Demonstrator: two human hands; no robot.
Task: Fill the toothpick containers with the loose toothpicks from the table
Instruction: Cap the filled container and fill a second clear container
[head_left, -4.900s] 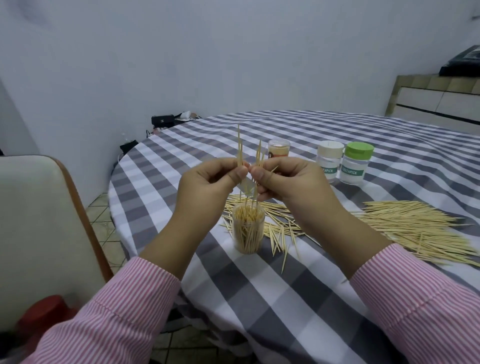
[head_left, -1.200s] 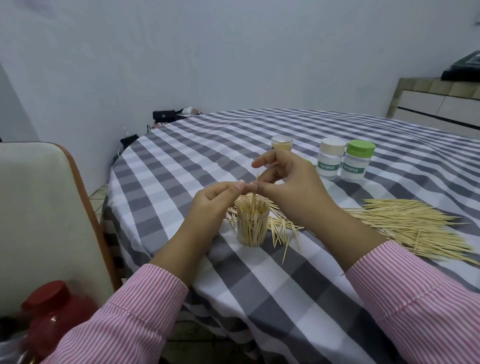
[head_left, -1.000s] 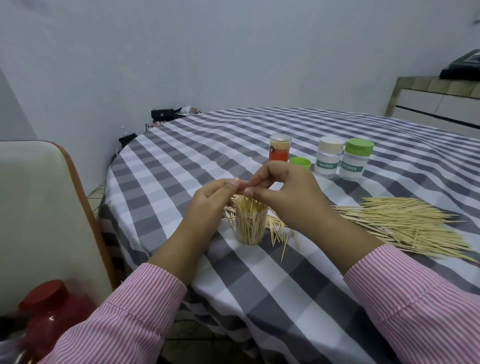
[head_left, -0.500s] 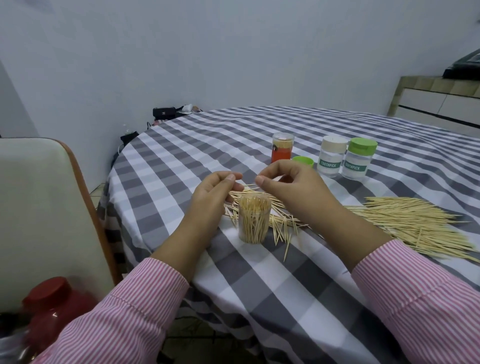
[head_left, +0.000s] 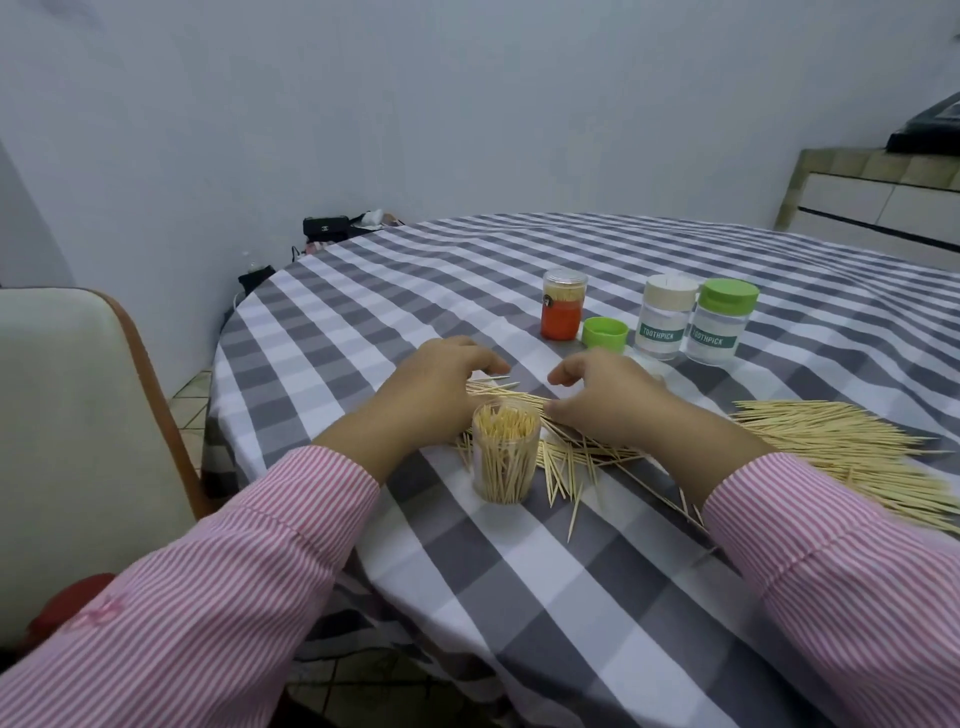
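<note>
Toothpicks (head_left: 841, 447) piled right of hands; orange jar (head_left: 563, 304) behind

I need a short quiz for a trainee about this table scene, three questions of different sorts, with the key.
1. True or false: the clear container nearest the person stands upright, holding toothpicks.
2. Which lies loose on the tablecloth? A) a green lid B) a blue lid C) a spoon
3. Fill in: the left hand and right hand reach down to the small pile of ____ behind the clear container.

Key: 1 true; 2 A; 3 toothpicks.
</note>
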